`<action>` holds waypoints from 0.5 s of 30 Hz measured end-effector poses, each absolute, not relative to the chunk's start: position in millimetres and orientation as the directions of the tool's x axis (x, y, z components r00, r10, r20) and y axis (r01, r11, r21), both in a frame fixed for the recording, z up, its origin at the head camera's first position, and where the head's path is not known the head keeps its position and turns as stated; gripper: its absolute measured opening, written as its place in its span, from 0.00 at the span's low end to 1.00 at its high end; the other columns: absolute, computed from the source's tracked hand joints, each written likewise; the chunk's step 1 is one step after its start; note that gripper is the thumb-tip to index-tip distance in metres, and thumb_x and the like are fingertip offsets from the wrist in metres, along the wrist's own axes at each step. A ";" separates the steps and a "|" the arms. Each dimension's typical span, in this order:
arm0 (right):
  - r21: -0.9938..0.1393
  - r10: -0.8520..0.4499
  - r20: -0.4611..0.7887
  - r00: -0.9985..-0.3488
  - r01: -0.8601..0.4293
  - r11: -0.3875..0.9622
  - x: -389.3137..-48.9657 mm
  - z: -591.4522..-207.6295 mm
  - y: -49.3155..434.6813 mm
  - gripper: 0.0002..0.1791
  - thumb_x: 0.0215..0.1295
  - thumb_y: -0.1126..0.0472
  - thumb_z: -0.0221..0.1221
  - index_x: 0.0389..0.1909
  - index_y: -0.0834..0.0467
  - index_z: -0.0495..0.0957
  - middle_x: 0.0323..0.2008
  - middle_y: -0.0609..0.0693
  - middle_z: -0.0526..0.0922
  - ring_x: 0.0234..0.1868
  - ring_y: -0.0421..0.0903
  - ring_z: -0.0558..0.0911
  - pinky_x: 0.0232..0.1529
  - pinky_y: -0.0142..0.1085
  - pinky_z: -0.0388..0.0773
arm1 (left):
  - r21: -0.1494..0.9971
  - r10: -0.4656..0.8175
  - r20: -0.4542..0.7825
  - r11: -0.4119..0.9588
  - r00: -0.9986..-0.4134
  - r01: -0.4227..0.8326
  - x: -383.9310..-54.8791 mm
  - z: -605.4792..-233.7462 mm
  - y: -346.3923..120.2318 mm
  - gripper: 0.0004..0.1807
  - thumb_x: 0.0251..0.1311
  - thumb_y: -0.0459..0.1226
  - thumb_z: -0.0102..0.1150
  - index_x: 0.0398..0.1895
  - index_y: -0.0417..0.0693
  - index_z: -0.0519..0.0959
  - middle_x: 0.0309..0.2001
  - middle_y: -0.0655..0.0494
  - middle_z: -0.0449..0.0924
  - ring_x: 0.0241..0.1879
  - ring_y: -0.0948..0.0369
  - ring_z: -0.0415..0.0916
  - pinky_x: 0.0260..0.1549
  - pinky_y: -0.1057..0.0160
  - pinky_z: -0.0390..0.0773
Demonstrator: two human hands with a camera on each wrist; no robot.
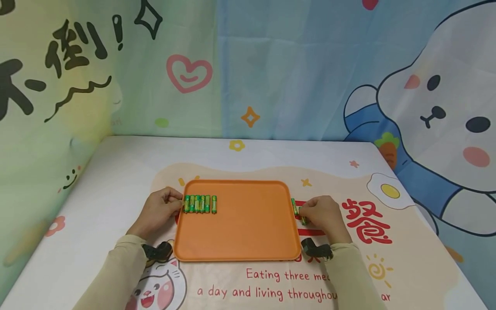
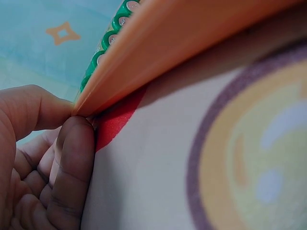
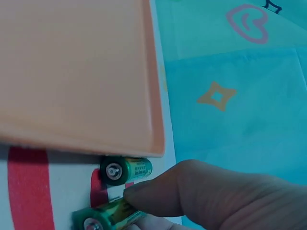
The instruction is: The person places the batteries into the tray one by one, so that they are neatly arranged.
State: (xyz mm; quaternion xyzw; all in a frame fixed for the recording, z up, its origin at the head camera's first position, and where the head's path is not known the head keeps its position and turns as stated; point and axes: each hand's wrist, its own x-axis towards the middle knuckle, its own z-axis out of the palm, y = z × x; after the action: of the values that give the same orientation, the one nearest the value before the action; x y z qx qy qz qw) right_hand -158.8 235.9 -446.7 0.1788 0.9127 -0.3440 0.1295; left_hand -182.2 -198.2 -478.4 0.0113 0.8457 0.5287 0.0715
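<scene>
My left hand (image 1: 160,211) is at the left side of an orange tray (image 1: 240,232), its thumb and finger pinching the rim. Along that side inside the tray, several green batteries (image 1: 197,204) stand in a row, with a small gap before the rightmost one. My right hand (image 1: 322,213) is just beyond the tray's right edge. Between its thumb and fingers it pinches a green battery (image 3: 112,214). A second loose battery (image 3: 127,170) lies on the table close against the tray's outer edge, beside the pinched one.
The white table (image 1: 120,172) carries a printed beige mat pattern with red lettering and a fried egg. Black wrist cameras (image 1: 159,251) sit at both cuffs. A cartoon-printed cloth (image 1: 290,73) hangs behind the table.
</scene>
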 end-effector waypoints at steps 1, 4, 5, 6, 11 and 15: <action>-0.591 0.239 -0.364 -0.900 0.422 0.687 -158.5 -446.6 235.7 0.12 0.60 0.56 0.66 0.37 0.62 0.86 0.28 0.52 0.82 0.30 0.49 0.78 0.29 0.35 0.75 | 0.896 0.093 -0.110 0.441 -0.989 -0.058 -182.0 -478.2 -198.0 0.12 0.62 0.30 0.59 0.48 0.34 0.80 0.31 0.53 0.79 0.28 0.63 0.74 0.29 0.68 0.75; -0.644 0.235 -0.392 -0.889 0.448 0.620 -157.6 -445.9 234.1 0.13 0.61 0.56 0.66 0.40 0.62 0.86 0.31 0.53 0.83 0.31 0.49 0.80 0.32 0.35 0.79 | 0.898 0.096 -0.117 0.436 -0.988 -0.064 -181.7 -477.1 -197.6 0.13 0.62 0.30 0.58 0.48 0.34 0.79 0.31 0.53 0.79 0.29 0.63 0.74 0.29 0.68 0.75; -0.663 0.231 -0.399 -0.887 0.453 0.596 -157.4 -445.6 233.6 0.14 0.62 0.56 0.66 0.41 0.62 0.86 0.32 0.53 0.83 0.32 0.49 0.81 0.33 0.35 0.81 | 0.898 0.097 -0.119 0.435 -0.988 -0.066 -181.6 -476.9 -197.5 0.13 0.62 0.30 0.58 0.48 0.34 0.79 0.31 0.53 0.80 0.29 0.63 0.74 0.29 0.68 0.75; -0.679 0.227 -0.405 -0.886 0.457 0.574 -157.2 -444.6 232.7 0.14 0.62 0.56 0.66 0.42 0.63 0.86 0.32 0.53 0.83 0.32 0.49 0.81 0.34 0.35 0.82 | 0.899 0.098 -0.118 0.434 -0.988 -0.064 -181.6 -476.8 -197.5 0.12 0.62 0.30 0.58 0.48 0.34 0.79 0.31 0.53 0.80 0.29 0.63 0.74 0.29 0.68 0.75; -0.744 0.193 -0.403 -0.895 0.443 0.499 -158.6 -442.0 227.7 0.16 0.62 0.58 0.66 0.46 0.64 0.85 0.33 0.53 0.85 0.31 0.46 0.83 0.34 0.35 0.85 | 0.899 0.100 -0.111 0.434 -0.989 -0.057 -182.0 -477.9 -198.6 0.12 0.61 0.29 0.59 0.47 0.33 0.79 0.30 0.53 0.80 0.28 0.63 0.74 0.29 0.68 0.75; -0.780 0.167 -0.396 -0.903 0.427 0.457 -159.9 -440.8 223.8 0.17 0.63 0.59 0.66 0.48 0.66 0.84 0.33 0.53 0.86 0.29 0.44 0.84 0.33 0.35 0.85 | 0.901 0.098 -0.116 0.430 -0.988 -0.063 -182.8 -478.6 -198.7 0.12 0.62 0.29 0.58 0.47 0.33 0.79 0.31 0.53 0.79 0.28 0.63 0.74 0.29 0.68 0.76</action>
State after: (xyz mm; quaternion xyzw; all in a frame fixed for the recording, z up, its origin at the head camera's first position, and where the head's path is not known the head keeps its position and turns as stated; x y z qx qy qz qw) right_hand -159.9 223.8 -440.8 0.1760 0.8432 -0.4903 0.1326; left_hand -182.8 -198.7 -478.6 0.0105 0.8421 0.5339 0.0753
